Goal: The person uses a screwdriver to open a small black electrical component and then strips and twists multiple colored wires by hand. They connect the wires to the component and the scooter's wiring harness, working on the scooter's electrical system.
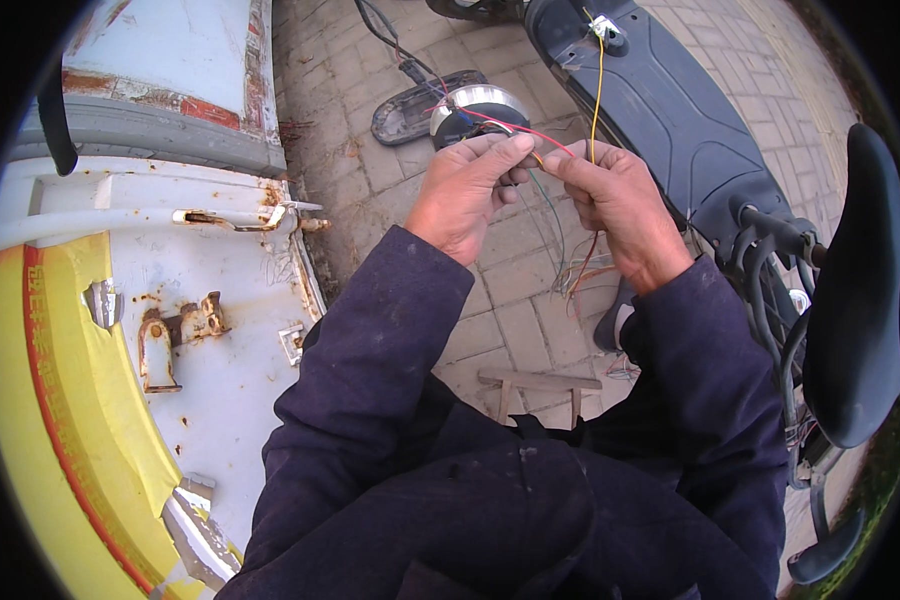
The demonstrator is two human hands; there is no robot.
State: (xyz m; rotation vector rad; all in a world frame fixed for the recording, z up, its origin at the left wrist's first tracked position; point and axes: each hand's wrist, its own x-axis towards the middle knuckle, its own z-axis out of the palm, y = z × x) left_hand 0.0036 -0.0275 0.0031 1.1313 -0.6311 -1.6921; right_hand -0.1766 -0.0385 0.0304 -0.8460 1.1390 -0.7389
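Note:
My left hand [465,190] is closed in a pinch on thin coloured wires, thumb on top near the middle of the view. My right hand [615,205] faces it, thumb and forefinger pinched on the same wires. A red wire [540,135] runs between them, a yellow wire [598,90] rises to a white connector [603,26] on the scooter, and a green wire [555,215] hangs below. Just beyond my hands, a round silver-and-black hub [475,100] rests by a dark oblong part [400,123] on the paving, with a dark cable [400,55] leading away.
The grey scooter deck [680,140] and black saddle [855,290] flank my right. On my left stands a rusty white metal panel [220,390] with a latch bar and a yellow covering [60,390]. A small wooden stool [535,383] sits between my legs; loose wires lie by my shoe.

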